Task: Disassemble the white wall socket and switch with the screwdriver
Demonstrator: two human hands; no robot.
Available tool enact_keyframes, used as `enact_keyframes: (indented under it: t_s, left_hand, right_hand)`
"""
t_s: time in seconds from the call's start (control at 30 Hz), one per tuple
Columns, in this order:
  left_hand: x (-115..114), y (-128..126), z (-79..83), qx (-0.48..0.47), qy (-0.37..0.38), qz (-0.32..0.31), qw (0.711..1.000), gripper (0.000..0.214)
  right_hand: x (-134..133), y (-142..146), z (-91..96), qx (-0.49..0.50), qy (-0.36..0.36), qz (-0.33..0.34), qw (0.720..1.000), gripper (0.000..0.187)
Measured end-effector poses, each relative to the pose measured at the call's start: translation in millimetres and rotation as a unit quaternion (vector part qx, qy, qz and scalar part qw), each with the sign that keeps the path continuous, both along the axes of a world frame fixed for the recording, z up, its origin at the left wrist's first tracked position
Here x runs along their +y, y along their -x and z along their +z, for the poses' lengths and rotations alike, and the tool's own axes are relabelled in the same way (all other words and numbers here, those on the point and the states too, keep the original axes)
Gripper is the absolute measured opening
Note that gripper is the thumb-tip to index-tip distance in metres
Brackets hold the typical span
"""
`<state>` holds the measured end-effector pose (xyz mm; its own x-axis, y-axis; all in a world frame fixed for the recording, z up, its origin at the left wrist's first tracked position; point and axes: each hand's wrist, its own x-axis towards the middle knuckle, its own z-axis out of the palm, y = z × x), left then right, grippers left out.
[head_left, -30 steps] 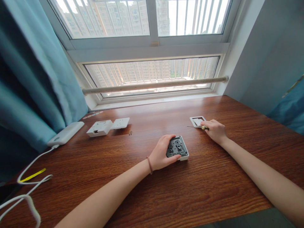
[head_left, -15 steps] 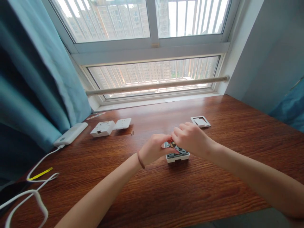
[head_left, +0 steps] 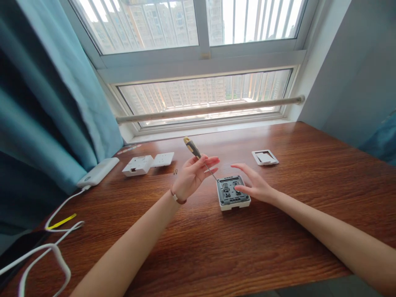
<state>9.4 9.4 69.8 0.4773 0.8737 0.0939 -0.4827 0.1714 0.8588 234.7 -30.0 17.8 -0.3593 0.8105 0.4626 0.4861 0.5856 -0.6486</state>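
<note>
My left hand (head_left: 189, 177) grips a screwdriver (head_left: 192, 147) low on its handle, thumb and forefinger pinched, the other fingers loosely extended. The screwdriver has a dark and yellow handle and leans up to the left. Its thin tip reaches the far left corner of a wall switch (head_left: 230, 202), a square grey mechanism on a white back box lying on the table. My right hand (head_left: 256, 186) is open at the right side of the switch, fingers apart, with the thumb over its grey face. I cannot tell whether that thumb touches it.
On the left lie a white socket box (head_left: 138, 166), a white faceplate (head_left: 163, 159) and small brass-coloured screws (head_left: 175, 171). A white frame (head_left: 256, 155) rests at the back right. Beyond the socket box are a white power bank (head_left: 98, 172), its cable (head_left: 60, 251) and a yellow strip (head_left: 63, 221).
My hands, together over the switch before, have moved apart. The left now holds the screwdriver tilted to the left, and the right has drawn back and opened. More of the switch face shows.
</note>
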Motion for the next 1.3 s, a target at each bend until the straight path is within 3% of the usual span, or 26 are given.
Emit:
enact_keyframes:
  t_s: [0.1,0.33,0.53,0.87,1.1,1.3]
  left_hand:
    - [7,6,-4.9,-0.003,0.019,0.006,1.000,0.007]
    - [8,8,-9.1,0.009,-0.023,-0.060,0.998,0.013]
    - [3,4,-10.0,0.041,-0.039,-0.103,0.993,0.012]
    - [1,3,-9.3,0.055,-0.063,-0.112,0.990,0.014]
    - [-4,-2,-10.8,0.068,-0.094,-0.092,0.989,0.015]
    - [-7,-4,-9.3,0.179,-0.192,-0.037,0.964,0.019]
  right_hand:
    - [-6,1,-19.8,0.026,0.083,0.058,0.994,0.077]
    - [-3,3,-24.1,0.081,0.158,0.088,0.980,0.088]
    - [-3,3,-24.6,0.073,0.158,0.088,0.981,0.087]
    - [-3,3,-24.1,0.055,0.145,0.085,0.984,0.083]
    - [-3,3,-23.6,0.055,0.142,0.088,0.984,0.081]
    - [-3,3,-24.4,0.047,0.133,0.080,0.987,0.081]
